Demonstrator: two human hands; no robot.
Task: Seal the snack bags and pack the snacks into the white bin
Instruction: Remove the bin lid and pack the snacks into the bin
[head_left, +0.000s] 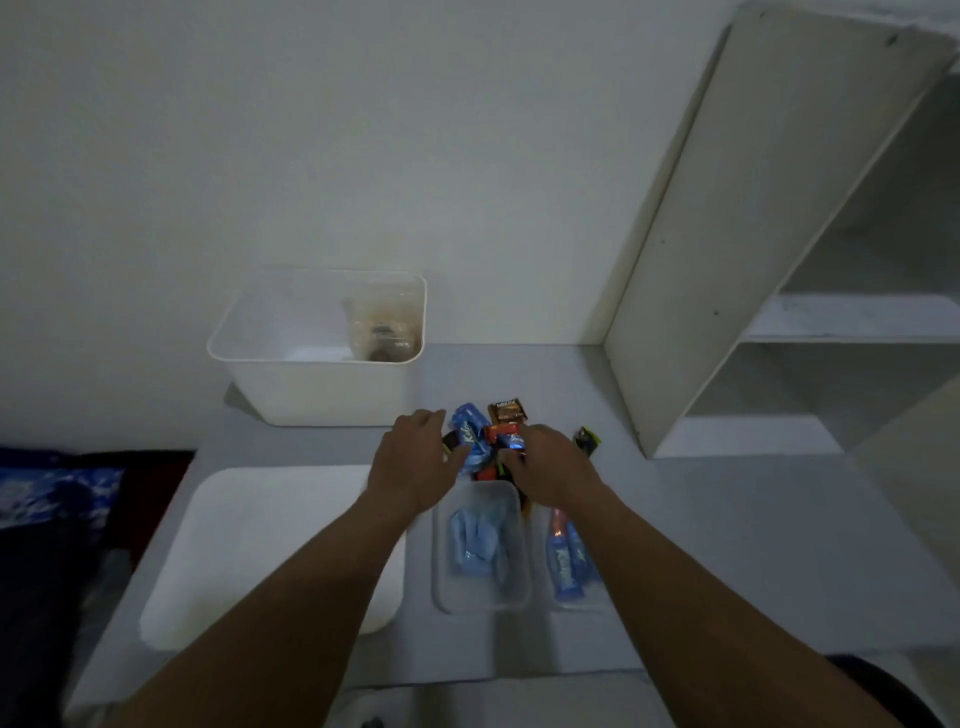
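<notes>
The white bin (317, 387) stands at the back of the table and holds a clear bag of brown snacks (384, 332). In front of it lies a pile of small snack packets (485, 434), blue, red and brown. My left hand (415, 462) closes on the pile from the left, thumb against a blue packet (470, 431). From the right, my right hand (550, 467) curls its fingers over red and blue packets. Nearer me lie a clear bag of blue-wrapped snacks (480, 545) and a second clear bag with blue bars (566, 561).
A white lid (260, 545) lies flat at the left of the grey table (727, 545). A green-and-black packet (587, 440) sits alone to the right of the pile. A white shelf unit (727, 234) rises at the right. Dark fabric (52, 499) lies beyond the table's left edge.
</notes>
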